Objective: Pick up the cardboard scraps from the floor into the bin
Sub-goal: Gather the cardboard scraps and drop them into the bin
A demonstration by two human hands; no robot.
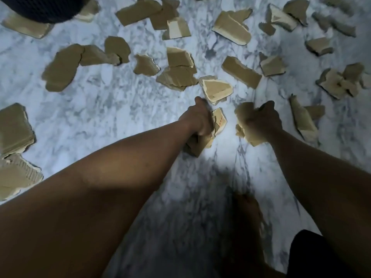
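Far left edge: two large corrugated scraps (15,133) are lying stacked near each other on the white-grey marbled floor (84,117), torn edges showing the fluted core. Upper left corner: a dark mesh bin (43,8) is sitting partly out of frame, with scraps lying just beside its base. Scraps overall are showing as tan, irregular, ragged-edged cardboard pieces, some flat, some with a paler peeled inner face; roughly two dozen are lying scattered across the upper half of the floor, an exact count not being possible because several are overlapping. Centre: the left hand (197,122) is closing in a fist around a bunch of scraps (208,135), at least three pieces, one bearing small red marks; the bunch is sticking out below and to the right of the fist. Just above it a pale-faced triangular scrap (216,90) is resting on the floor, near the knuckles. Right of centre: the right hand (261,122) is also clenching tight on a wad of cardboard (244,119), piece count not discernible. Further right a long scrap (303,121) is lying beside that wrist. Two bare forearms are reaching in from below.
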